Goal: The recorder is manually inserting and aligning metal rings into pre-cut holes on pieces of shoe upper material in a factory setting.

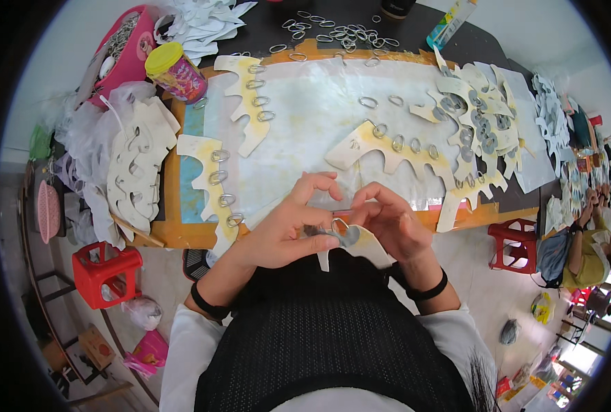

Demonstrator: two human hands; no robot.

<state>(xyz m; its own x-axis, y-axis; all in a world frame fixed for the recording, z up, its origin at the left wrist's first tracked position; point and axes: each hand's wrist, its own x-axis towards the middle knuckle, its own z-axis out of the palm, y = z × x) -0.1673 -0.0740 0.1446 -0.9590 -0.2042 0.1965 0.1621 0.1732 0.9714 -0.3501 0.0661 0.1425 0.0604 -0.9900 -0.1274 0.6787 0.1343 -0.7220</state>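
Observation:
A scalloped cream strip (370,248) with yellow staining and grey tabs is held just in front of my body, at the table's near edge. My left hand (285,226) pinches its grey tab between thumb and fingers, beside an oval metal ring (340,224). The fingers of my right hand (394,225) curl in at the strip's right side; their grip is partly hidden. Similar strips with rings along their edges lie about: one at the left (209,180), one at the upper left (243,103), and one right of centre (388,147).
Loose oval rings (350,34) lie at the far side. Strips with grey tabs are heaped (480,117) at the right. Cream pieces (137,165), a yellow-lidded tub (175,72) and a pink basket (123,51) stand left. Red stools (106,275) flank the table; another person (590,250) sits far right.

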